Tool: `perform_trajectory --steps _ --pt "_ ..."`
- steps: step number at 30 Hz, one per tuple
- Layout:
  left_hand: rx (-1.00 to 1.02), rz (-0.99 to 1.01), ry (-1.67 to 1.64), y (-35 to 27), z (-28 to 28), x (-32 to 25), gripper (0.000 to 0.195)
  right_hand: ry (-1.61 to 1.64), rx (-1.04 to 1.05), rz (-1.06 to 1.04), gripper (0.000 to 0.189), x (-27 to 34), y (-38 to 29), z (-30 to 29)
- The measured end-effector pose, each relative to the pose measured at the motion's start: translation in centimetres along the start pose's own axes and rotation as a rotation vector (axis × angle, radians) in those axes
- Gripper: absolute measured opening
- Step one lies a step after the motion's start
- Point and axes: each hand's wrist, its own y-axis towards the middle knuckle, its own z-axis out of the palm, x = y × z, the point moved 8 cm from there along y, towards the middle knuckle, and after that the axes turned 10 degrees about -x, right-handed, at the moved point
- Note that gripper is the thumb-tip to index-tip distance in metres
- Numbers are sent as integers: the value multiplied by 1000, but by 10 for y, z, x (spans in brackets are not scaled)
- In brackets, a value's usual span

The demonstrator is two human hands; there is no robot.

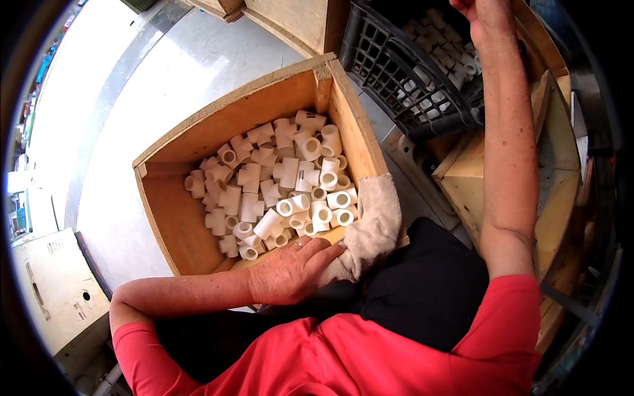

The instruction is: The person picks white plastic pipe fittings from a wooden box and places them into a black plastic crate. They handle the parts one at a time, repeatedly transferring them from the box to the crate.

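My left hand (292, 272) lies over the near rim of a wooden box (183, 208), with a ring on one finger. Its fingers touch a beige cloth (371, 213) draped over the near right corner; the thumb is hidden, so I cannot tell whether it grips the rim. Inside the box is a loose heap of white plastic pipe tees (277, 173). My right hand (473, 15) reaches out above a black plastic crate (391, 64). The top picture edge cuts off its fingers, and what they hold, if anything, is hidden. More white pipe fittings (441, 49) fill the crate.
Wooden boxes (287, 24) stand beyond mine. At the right is another open wooden box (465, 193), beneath my forearm. A pale panel with holes (54, 282) sits at the lower left. Grey floor (129, 148) extends along the left.
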Motion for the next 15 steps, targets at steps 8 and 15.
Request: perform_trajectory --steps 8,15 --pt "-29 -28 -4 -6 -3 1 71 -111 -225 138 26 -84 126 -60" --pt "-21 -8 -46 -2 -4 1 72 -1445 121 -132 46 -117 181 -93"
